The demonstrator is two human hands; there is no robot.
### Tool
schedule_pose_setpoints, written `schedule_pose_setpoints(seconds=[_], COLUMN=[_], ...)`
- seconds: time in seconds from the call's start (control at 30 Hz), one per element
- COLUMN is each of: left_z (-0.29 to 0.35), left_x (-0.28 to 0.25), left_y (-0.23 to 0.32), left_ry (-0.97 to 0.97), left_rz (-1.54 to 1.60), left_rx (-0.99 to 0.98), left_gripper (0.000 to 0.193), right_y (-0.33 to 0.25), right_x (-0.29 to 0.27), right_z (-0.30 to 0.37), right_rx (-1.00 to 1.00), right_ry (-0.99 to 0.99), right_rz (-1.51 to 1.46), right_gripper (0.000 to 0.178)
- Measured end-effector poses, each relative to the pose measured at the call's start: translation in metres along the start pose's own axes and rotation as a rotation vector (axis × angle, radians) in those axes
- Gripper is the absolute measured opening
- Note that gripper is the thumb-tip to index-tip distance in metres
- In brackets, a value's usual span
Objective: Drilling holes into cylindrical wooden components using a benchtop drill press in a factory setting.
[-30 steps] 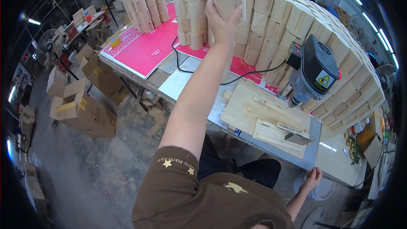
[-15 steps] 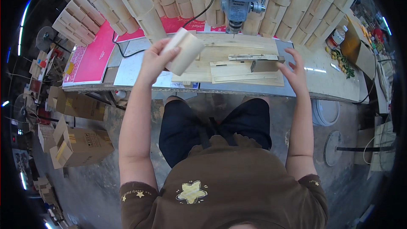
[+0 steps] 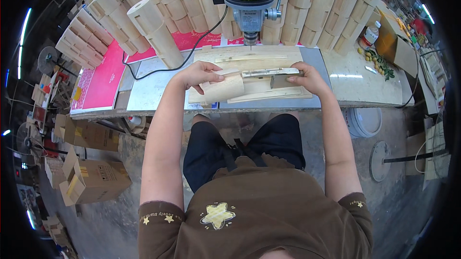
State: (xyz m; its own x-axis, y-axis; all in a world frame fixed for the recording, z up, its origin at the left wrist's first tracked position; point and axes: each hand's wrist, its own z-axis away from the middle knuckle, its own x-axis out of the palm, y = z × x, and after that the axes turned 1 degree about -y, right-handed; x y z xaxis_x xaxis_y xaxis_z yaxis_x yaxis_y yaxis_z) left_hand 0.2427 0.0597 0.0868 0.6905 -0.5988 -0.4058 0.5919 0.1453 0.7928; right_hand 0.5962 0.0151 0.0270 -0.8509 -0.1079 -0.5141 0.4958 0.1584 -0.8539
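Note:
My left hand [image 3: 202,76] has its fingers on a pale wooden cylinder [image 3: 224,89], which lies on its side at the left end of a wooden jig [image 3: 259,96]. At the jig's right end, my right hand [image 3: 309,79] pinches a metal block [image 3: 280,81], thumb in front and fingers behind. A narrow metal strip [image 3: 264,72] runs along the top between the two hands. Behind them hangs a drill press [image 3: 249,14], its chuck [image 3: 250,38] above the wooden base board [image 3: 259,54]. The cylinder's right end meets the jig; the exact contact is hidden.
Stacked wooden cylinders [image 3: 158,28] line the back of the bench. A black cable [image 3: 192,50] curves across the left side. On the right are a bottle [image 3: 370,36], small round fruits with leaves [image 3: 379,62] and a cardboard box [image 3: 391,43]. A white bucket [image 3: 365,120] stands below.
My left hand has lowered the wooden cylinder from the air onto the jig. My right hand, open beside the metal block before, has closed on it. The view has shifted slightly.

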Motion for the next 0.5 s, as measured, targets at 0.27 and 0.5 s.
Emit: schedule_pose_setpoints(seconds=[0.27, 0.5], left_z=[-0.027, -0.05], left_x=[-0.003, 0.007], left_y=[-0.005, -0.015], left_ry=[-0.08, -0.155], left_rz=[0.001, 0.032], left_rx=[-0.006, 0.179], left_gripper=[0.048, 0.055], right_y=[-0.003, -0.017], right_x=[-0.007, -0.009], right_z=[-0.002, -0.008], right_rx=[0.013, 0.098], right_ry=[-0.033, -0.092], right_rz=[0.002, 0.026], right_gripper=[0.03, 0.027])
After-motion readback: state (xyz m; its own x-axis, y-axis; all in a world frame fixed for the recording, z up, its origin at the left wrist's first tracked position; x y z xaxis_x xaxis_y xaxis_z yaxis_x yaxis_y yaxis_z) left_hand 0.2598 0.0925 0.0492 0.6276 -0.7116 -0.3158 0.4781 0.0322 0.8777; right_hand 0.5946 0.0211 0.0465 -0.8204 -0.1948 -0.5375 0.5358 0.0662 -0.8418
